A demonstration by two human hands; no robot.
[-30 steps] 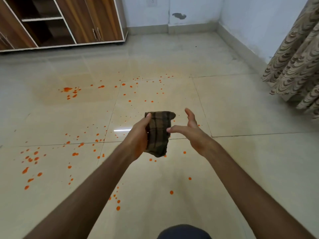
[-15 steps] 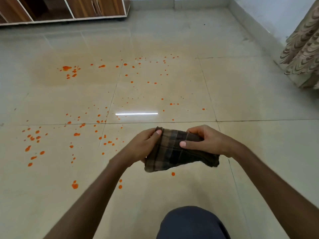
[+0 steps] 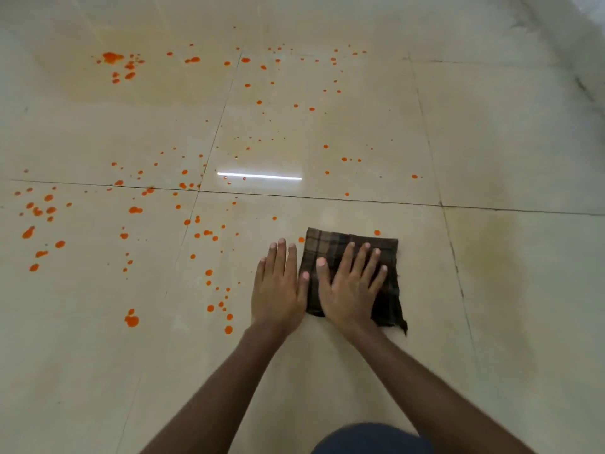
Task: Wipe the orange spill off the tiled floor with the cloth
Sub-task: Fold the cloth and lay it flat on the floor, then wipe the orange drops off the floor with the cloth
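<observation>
A dark brown plaid cloth (image 3: 389, 299), folded into a square, lies flat on the beige tiled floor (image 3: 523, 152). My right hand (image 3: 348, 290) presses on it palm down, fingers spread, holding it against the tile. My left hand (image 3: 278, 290) rests flat on the bare floor just left of the cloth, its thumb at the cloth's edge. The orange spill is scattered as many drops, mostly left of and beyond my hands, with bigger blots at the near left (image 3: 131, 320) and far left (image 3: 111, 57). Two small drops sit at the cloth's far edge (image 3: 377, 232).
Grout lines (image 3: 327, 198) cross the floor just beyond the cloth. A bright strip of reflected light (image 3: 258, 175) lies on the tile ahead. My knee in dark fabric (image 3: 370, 440) shows at the bottom edge. A wall base (image 3: 586, 44) runs along the far right.
Both hands held the cloth up in the air and folded it. Now it lies on the floor under my right palm, my left hand has let go, and the view has dropped closer to the floor.
</observation>
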